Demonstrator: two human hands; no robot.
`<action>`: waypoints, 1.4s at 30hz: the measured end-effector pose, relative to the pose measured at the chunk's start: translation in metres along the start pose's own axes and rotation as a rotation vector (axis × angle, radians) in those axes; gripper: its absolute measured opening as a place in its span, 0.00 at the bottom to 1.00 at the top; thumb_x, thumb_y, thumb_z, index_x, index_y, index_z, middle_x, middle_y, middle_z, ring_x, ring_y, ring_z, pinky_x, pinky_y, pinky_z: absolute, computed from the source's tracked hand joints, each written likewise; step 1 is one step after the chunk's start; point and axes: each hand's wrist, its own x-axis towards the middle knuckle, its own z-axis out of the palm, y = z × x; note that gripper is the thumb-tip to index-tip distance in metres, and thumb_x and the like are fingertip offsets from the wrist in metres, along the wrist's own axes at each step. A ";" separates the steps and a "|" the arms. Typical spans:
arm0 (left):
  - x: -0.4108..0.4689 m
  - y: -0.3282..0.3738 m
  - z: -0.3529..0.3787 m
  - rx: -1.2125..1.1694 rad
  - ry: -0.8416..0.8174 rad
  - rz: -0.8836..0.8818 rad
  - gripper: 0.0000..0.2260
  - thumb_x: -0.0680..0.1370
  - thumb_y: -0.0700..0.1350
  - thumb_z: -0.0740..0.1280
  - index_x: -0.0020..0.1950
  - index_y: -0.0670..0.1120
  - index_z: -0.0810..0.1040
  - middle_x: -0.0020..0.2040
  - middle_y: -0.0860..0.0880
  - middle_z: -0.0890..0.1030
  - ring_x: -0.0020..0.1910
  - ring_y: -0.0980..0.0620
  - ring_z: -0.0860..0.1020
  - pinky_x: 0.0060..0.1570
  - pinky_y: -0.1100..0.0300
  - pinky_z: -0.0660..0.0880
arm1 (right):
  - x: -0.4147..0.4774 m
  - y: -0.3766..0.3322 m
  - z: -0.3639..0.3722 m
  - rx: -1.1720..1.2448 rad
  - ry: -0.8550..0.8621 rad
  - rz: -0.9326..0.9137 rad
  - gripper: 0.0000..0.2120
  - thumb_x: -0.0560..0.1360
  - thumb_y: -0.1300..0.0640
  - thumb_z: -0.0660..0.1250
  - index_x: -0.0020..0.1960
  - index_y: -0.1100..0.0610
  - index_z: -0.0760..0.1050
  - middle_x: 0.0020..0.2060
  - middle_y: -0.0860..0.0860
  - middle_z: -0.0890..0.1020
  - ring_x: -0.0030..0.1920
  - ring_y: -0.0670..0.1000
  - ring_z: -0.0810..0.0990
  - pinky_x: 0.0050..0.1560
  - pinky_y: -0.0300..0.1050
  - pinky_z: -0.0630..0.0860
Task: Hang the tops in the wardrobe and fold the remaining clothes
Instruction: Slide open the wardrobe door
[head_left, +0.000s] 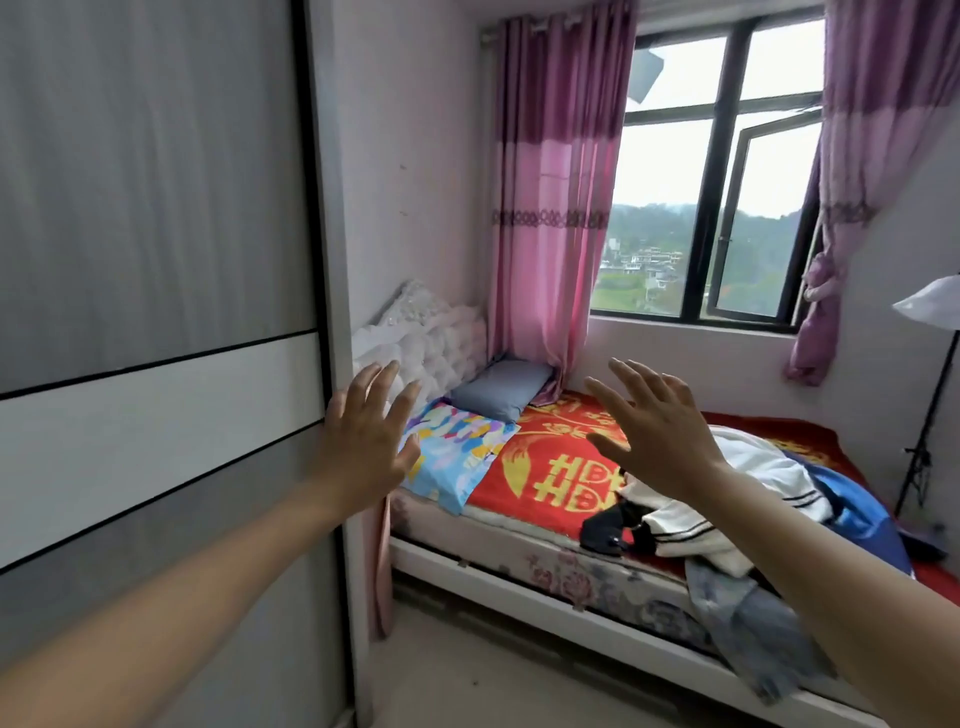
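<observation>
Bedroom, head view: the wardrobe fills the left, its sliding door apparently closed, and the bed runs under the window. The clothes lie in a loose heap toward the bed's near right edge, a grey piece hanging over it, none folded and none on a hanger. Both hands are empty with fingers spread, the left hand by the door's right edge and the right hand raised above the bed, so the task looks barely begun.
</observation>
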 end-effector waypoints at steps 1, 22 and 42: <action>0.012 -0.001 0.008 0.004 0.015 -0.007 0.22 0.64 0.40 0.73 0.57 0.36 0.79 0.60 0.34 0.76 0.58 0.32 0.75 0.50 0.38 0.73 | 0.007 0.010 0.010 0.016 0.010 0.014 0.29 0.73 0.48 0.69 0.70 0.58 0.69 0.69 0.63 0.67 0.70 0.62 0.65 0.66 0.61 0.62; 0.117 -0.147 0.192 0.059 -0.062 -0.367 0.27 0.69 0.51 0.55 0.57 0.35 0.79 0.58 0.33 0.77 0.56 0.30 0.76 0.49 0.35 0.73 | 0.193 0.031 0.216 -0.051 -0.025 -0.257 0.32 0.57 0.43 0.80 0.57 0.56 0.81 0.54 0.60 0.81 0.53 0.60 0.82 0.47 0.58 0.79; 0.079 -0.293 0.170 0.543 0.068 -0.869 0.30 0.71 0.53 0.51 0.62 0.36 0.76 0.65 0.32 0.71 0.63 0.29 0.68 0.55 0.33 0.68 | 0.417 -0.187 0.387 0.474 0.229 -0.698 0.28 0.68 0.47 0.74 0.65 0.54 0.74 0.66 0.61 0.72 0.67 0.59 0.72 0.61 0.58 0.71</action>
